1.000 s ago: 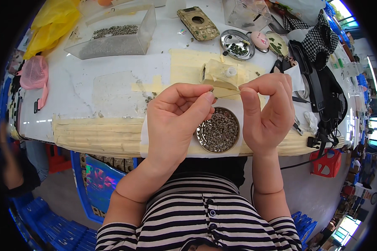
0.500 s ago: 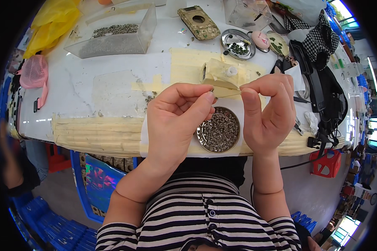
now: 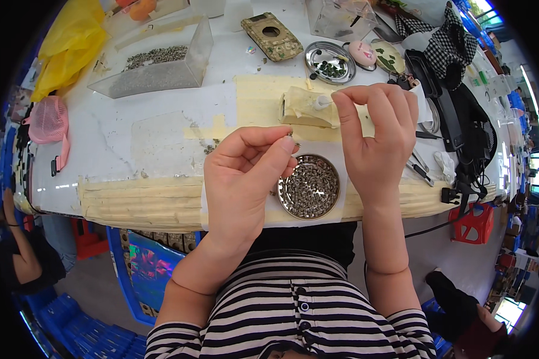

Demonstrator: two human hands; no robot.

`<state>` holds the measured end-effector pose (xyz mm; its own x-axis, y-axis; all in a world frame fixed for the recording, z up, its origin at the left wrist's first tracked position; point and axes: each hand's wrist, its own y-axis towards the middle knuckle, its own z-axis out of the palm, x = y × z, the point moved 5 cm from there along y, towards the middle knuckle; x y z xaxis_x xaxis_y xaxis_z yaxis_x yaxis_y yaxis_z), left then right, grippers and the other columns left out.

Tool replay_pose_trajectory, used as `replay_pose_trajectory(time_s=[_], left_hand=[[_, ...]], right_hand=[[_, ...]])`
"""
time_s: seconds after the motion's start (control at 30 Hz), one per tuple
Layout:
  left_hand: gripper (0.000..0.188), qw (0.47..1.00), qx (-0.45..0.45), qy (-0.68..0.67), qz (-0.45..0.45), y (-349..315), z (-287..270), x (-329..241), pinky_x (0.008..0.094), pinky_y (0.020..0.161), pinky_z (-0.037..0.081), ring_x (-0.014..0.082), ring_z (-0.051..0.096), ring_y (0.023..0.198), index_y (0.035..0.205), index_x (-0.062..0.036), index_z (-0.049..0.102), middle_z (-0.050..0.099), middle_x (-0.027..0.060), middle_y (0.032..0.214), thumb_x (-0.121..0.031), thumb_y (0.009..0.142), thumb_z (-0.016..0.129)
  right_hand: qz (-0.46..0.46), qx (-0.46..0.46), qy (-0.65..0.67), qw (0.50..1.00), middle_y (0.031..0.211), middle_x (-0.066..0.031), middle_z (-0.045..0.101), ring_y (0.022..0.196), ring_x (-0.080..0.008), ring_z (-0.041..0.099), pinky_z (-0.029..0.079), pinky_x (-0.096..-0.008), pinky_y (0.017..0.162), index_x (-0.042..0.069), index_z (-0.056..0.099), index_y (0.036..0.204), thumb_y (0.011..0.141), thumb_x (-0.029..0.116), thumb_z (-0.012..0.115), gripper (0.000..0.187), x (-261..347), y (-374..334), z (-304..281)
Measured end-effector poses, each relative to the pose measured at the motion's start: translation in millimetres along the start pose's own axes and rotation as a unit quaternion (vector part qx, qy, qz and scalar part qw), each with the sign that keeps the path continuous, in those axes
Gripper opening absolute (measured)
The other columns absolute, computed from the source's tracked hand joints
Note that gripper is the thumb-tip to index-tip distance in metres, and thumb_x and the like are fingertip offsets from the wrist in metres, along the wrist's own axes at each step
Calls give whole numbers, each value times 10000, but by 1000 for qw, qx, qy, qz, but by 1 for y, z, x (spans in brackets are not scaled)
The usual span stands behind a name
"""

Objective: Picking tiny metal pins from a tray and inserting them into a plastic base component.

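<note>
My left hand [image 3: 239,179] is closed, with a tiny metal piece [image 3: 290,136] pinched between thumb and forefinger above a round dish. In my right hand [image 3: 380,128], thumb and forefinger are pressed together on a thin needle-like stick, most of it hidden. Its tip end is close to a small white cup [image 3: 322,102] standing on a tape-wrapped block [image 3: 302,106]; whether it touches the cup I cannot tell. The round metal dish [image 3: 339,190] near the table edge holds many small metal pieces [image 3: 308,185].
Farther back are a camouflage toy tank hull [image 3: 272,37], an oval metal tray [image 3: 308,60] with dark green bits, and a clear bin [image 3: 156,81] of metal pieces. Tweezers [image 3: 421,172] and a black bag [image 3: 476,119] lie on the right, a pink mesh pouch [image 3: 48,119] on the left.
My right hand has moved up and away from the left hand, taking the thin stick from the metal piece to the white cup. The left hand still holds the piece.
</note>
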<state>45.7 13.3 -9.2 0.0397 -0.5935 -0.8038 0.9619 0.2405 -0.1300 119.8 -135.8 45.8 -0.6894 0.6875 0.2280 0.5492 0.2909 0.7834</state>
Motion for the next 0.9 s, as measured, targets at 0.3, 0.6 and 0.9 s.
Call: replay_pose_trajectory(time_s=[0.3,0.6,0.9], left_hand=[[183,997,15,-68,-27,-6,1,-4,214,718,530,99,656,788,1094,14,649,701,83,915,-45,920,663],[183,995,39,-86,-35,-9,7,-1,213,715,532,99,657,790,1097,14,645,698,75,907,-42,923,658],[178,996,43,-72,-35,-10,9,2,209,707,536,97,659,782,1094,18,645,695,70,900,-38,925,653]], right_hand=[[13,39,173,984,774,-21,610,733,-211,517,416,-304,642,82,717,876,672,23,809,231,31,-13,-22],[10,28,217,976,760,-23,611,720,-203,523,418,-299,627,86,718,862,651,3,803,243,34,-20,-16],[8,30,223,974,777,-36,616,724,-224,526,426,-312,630,76,680,824,659,-8,775,208,34,-19,-15]])
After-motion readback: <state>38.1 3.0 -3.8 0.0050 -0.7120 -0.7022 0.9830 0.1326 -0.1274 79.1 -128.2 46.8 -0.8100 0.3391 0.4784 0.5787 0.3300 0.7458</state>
